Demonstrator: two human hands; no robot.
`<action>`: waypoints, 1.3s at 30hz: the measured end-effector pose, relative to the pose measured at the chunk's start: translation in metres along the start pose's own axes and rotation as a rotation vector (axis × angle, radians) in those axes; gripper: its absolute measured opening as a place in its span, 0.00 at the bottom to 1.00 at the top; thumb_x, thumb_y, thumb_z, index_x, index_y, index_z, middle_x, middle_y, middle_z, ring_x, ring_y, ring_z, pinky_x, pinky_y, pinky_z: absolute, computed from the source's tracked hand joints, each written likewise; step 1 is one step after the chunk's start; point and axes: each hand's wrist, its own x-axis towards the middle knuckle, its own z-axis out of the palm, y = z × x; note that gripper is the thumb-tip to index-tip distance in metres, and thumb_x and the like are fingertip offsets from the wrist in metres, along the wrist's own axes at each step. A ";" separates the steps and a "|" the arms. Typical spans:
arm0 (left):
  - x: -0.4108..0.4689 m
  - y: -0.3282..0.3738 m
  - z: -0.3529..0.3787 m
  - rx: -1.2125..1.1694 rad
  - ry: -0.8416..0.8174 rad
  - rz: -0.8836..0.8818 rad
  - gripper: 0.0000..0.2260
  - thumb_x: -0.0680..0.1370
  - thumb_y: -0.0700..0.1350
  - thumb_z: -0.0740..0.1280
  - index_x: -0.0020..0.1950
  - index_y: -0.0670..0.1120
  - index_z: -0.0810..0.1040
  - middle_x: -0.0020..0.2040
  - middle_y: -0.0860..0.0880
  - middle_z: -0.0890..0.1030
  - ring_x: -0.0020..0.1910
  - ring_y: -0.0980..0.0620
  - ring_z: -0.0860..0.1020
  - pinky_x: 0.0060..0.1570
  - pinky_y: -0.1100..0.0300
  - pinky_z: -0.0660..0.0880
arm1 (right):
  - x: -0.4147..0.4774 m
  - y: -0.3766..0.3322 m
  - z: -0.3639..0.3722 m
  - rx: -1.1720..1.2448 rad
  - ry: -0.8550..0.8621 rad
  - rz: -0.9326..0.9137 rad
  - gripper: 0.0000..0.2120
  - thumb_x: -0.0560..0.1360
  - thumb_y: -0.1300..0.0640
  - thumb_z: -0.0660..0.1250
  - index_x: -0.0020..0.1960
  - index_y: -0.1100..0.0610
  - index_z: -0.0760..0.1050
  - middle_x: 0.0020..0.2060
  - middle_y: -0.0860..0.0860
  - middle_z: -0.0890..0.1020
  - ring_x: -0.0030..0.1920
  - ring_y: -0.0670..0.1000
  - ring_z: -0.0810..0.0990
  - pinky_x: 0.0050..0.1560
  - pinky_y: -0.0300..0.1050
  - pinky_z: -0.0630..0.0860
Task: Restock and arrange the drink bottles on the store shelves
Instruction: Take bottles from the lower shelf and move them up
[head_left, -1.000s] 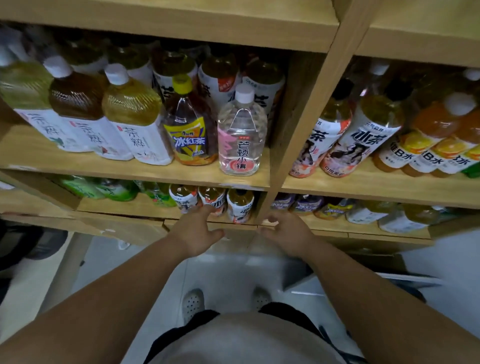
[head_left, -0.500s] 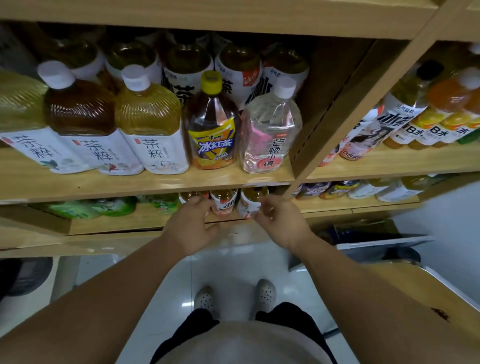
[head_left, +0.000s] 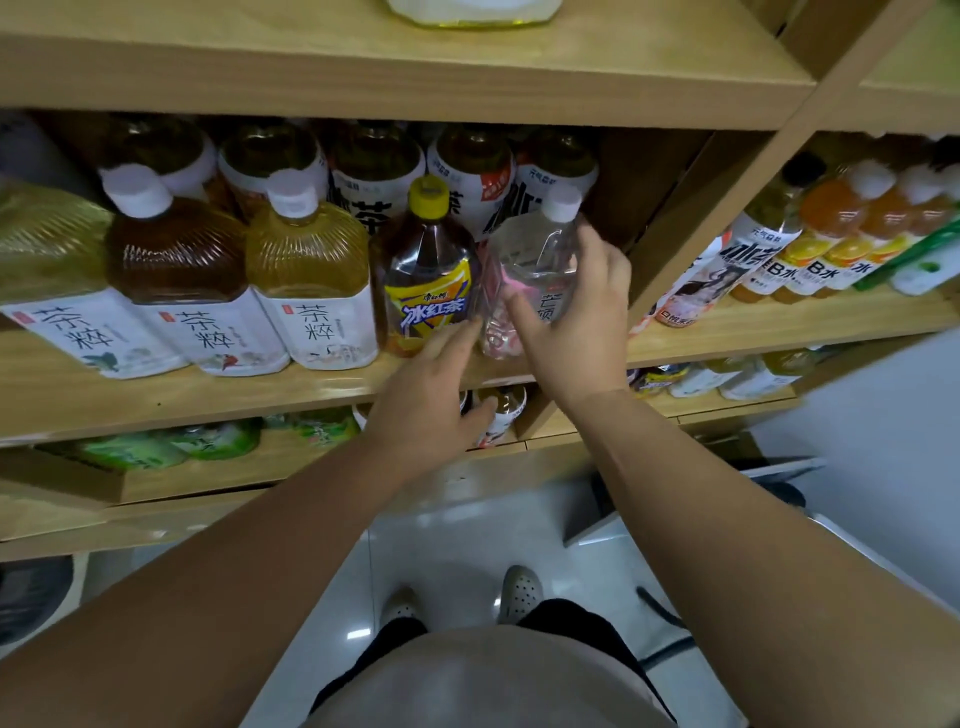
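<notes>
At the left of the frame, big white-capped tea bottles (head_left: 306, 280) stand in a row on the wooden shelf (head_left: 208, 395). Right of them, at centre, is the yellow-capped iced tea bottle (head_left: 431, 270). The left hand (head_left: 426, 400) reaches to its foot, fingers stretched out, holding nothing. Just beside it stands the clear bottle (head_left: 530, 254), which the right hand (head_left: 576, 332) grips round the body, thumb on the label, fingers wrapped behind. If full, it is likely heavy, and its smooth, thin plastic may give when squeezed. The waist, with a hand under the base, looks the safest hold. Orange drinks (head_left: 831, 223) fill the right bay.
</notes>
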 end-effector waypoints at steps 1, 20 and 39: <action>0.003 0.001 0.002 -0.006 -0.035 0.003 0.40 0.76 0.50 0.73 0.84 0.49 0.57 0.83 0.50 0.60 0.75 0.47 0.70 0.70 0.47 0.72 | 0.006 -0.002 0.000 -0.008 -0.038 0.016 0.39 0.74 0.45 0.76 0.78 0.55 0.63 0.72 0.57 0.68 0.70 0.55 0.71 0.67 0.49 0.74; 0.010 0.014 0.011 -0.183 -0.012 0.004 0.42 0.70 0.58 0.79 0.79 0.57 0.61 0.71 0.57 0.76 0.68 0.55 0.77 0.63 0.47 0.77 | -0.024 0.003 -0.034 0.113 -0.070 0.056 0.39 0.64 0.45 0.81 0.70 0.44 0.70 0.57 0.48 0.80 0.59 0.49 0.78 0.57 0.50 0.80; 0.022 0.141 0.096 -0.204 0.320 -0.218 0.32 0.52 0.61 0.77 0.54 0.60 0.72 0.48 0.72 0.80 0.44 0.69 0.81 0.36 0.75 0.73 | 0.012 0.108 -0.160 0.287 -0.487 -0.128 0.44 0.60 0.37 0.83 0.71 0.43 0.71 0.60 0.41 0.81 0.60 0.41 0.81 0.61 0.48 0.80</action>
